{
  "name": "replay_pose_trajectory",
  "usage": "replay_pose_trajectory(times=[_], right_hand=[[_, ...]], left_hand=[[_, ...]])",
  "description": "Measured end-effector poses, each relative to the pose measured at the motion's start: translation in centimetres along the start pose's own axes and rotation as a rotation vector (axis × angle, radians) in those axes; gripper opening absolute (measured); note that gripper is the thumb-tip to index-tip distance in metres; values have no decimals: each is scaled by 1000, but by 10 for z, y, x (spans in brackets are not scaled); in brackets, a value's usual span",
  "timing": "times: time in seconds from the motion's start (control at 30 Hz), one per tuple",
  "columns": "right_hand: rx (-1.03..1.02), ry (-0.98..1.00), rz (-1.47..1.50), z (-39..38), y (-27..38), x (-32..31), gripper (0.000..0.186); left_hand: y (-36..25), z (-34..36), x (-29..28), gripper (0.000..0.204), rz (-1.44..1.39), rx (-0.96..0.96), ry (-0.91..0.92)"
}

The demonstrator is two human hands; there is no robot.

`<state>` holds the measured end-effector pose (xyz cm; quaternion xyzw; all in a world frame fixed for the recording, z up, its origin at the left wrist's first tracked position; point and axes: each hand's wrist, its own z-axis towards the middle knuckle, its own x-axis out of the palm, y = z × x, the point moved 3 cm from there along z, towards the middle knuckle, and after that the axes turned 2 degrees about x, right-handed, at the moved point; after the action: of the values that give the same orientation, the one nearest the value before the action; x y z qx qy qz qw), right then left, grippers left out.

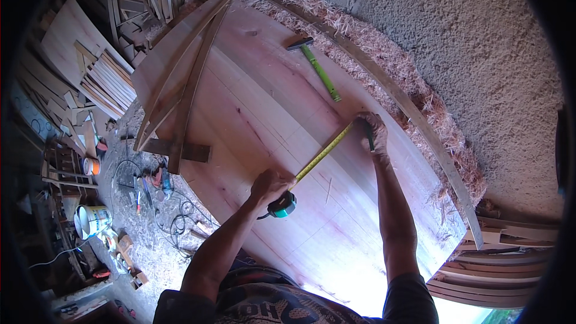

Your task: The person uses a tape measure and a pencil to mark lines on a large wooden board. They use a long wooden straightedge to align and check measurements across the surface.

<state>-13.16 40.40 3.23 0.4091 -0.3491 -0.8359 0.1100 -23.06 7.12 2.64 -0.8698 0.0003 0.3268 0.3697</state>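
My left hand (pixel 271 186) is closed on the tape measure, whose green and black case (pixel 282 205) shows below the fingers. From it the yellow tape blade (pixel 324 153) runs up and right across a broad wooden panel (pixel 258 120) with pinkish streaks. At the blade's far end is my right hand (pixel 377 132), fingers closed around a slim dark green, pencil-like stick (pixel 369 136). Whether those fingers also pinch the blade's tip is hidden. Thin straight lines cross the panel's surface. A hammer (pixel 320 72) with a bright green handle lies on it, beyond my right hand.
A wooden triangular frame (pixel 195 78) rests on the panel's left part. One long curved strip (pixel 390 87) runs along its right edge, over heaped shavings (pixel 414 93). Curved boards (pixel 492 276) are stacked at lower right. A white bucket (pixel 93 222) and cables (pixel 180 222) occupy the left floor.
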Motion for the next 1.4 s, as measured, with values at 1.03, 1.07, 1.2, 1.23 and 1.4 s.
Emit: replay_pose_trajectory(times=[1.03, 1.07, 1.2, 1.23, 1.4], right_hand=[[-58, -23, 66, 0, 3, -4, 22], [-64, -25, 67, 1, 4, -5, 22], [18, 18, 111, -3, -14, -4, 83], [11, 16, 118, -3, -14, -3, 83], [13, 17, 130, -4, -13, 0, 86]], left_hand=[[12, 9, 5, 51, -178, 3, 62], [12, 10, 5, 51, -168, -3, 66], [9, 11, 8, 52, -176, -31, 74], [9, 10, 8, 52, -190, -45, 69], [9, 10, 4, 51, -127, -36, 79]])
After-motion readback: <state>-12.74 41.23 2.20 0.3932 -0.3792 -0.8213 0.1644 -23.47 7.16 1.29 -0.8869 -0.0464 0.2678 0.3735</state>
